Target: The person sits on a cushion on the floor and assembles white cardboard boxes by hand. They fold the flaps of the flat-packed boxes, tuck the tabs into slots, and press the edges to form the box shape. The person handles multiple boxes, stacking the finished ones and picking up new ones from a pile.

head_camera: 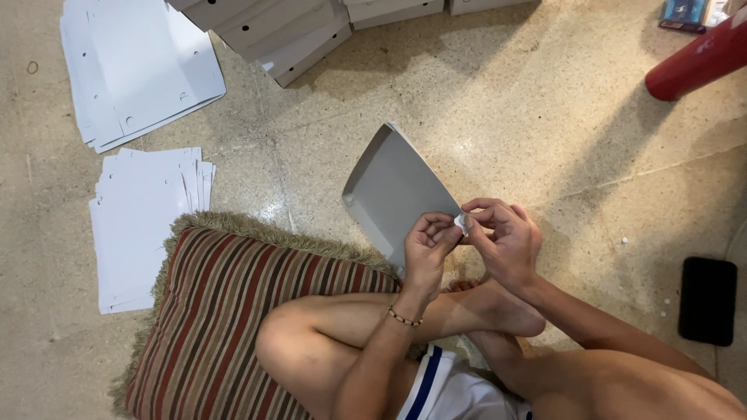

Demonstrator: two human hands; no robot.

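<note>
both hands meet at one corner of the grey cardboard sheet (393,194), which stands tilted above the floor (529,132). left hand (428,247) has its grip closed on that corner, right hand (504,237) pinches a small white scrap (461,223) there. striped cushion (226,311) lies left, flat white sheets (140,225) beyond it, black phone (707,299) far right.

The left hand (426,250) and right hand (504,243) cover the grey card's (393,190) near corner. The red cylinder (696,54) and folded boxes (284,31) run off the top edge; the white scrap (461,223) between the fingertips is too small to identify
</note>
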